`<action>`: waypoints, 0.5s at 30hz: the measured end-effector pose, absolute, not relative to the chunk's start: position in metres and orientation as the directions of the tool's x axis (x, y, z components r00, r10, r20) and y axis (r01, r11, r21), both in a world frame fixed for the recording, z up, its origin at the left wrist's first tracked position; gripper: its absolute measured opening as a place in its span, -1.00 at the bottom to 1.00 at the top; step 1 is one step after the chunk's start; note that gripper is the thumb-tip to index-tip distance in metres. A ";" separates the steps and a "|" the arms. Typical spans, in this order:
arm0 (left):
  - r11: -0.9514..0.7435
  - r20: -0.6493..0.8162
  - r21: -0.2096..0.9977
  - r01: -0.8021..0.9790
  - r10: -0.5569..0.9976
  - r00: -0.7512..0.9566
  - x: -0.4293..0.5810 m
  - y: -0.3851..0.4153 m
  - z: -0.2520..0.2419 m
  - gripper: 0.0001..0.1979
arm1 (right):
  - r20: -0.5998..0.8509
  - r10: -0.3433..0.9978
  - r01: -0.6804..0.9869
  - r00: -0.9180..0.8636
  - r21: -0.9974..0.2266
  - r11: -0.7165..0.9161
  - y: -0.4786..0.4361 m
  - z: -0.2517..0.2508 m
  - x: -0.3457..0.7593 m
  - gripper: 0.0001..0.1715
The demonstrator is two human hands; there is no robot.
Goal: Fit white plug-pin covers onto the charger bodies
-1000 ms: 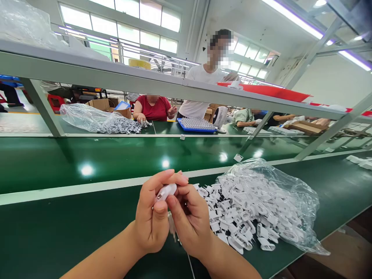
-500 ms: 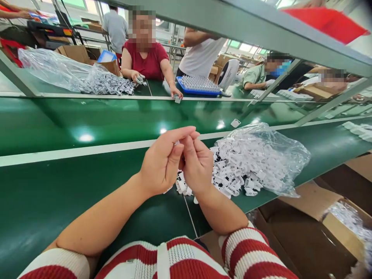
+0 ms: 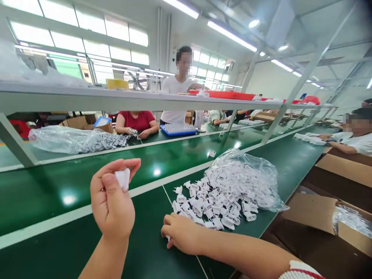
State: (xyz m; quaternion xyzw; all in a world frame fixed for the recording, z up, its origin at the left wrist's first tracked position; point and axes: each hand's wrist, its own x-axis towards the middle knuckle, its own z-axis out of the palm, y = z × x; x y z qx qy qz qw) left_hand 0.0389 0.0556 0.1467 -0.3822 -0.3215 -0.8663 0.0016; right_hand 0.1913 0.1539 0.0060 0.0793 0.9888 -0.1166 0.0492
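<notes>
Squinting at the right hand (image 3: 181,232), I can't tell if it's pinching anything — its fingers curl down on the green table (image 3: 58,248) at the near edge of the pile of white plugs (image 3: 215,201), fingertips hidden. Raised above the table, the left hand (image 3: 112,203) grips a small white plug (image 3: 123,179) between thumb and forefinger — mostly covered, shape unclear. Clear plastic bag (image 3: 247,170) lies over the pile's far side.

Counted around the green conveyor belt (image 3: 87,166): two own hands, left hand (image 3: 112,201) and right hand (image 3: 180,232); one white plug part (image 3: 123,179) pinched above it; two clear bags of parts, one near (image 3: 247,174), one across (image 3: 66,139); one blue tray (image 3: 178,130) beyond it; too many loose white plugs (image 3: 203,201) to number.
</notes>
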 end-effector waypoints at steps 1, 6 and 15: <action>-0.794 0.663 0.556 0.247 0.244 -0.708 0.039 0.051 0.148 -0.80 | -0.101 0.154 0.175 -0.983 -0.250 0.952 0.157 0.015 0.190 -0.70; -0.799 0.616 0.558 0.226 0.216 -0.757 0.038 0.033 0.163 -0.83 | 0.210 0.366 0.262 -0.906 -0.402 0.878 0.190 0.099 0.190 -0.65; -0.744 0.482 0.622 0.246 0.117 -0.868 0.023 0.030 0.166 -0.94 | 0.687 0.320 0.247 -0.652 -0.207 0.947 0.277 0.253 0.187 -0.67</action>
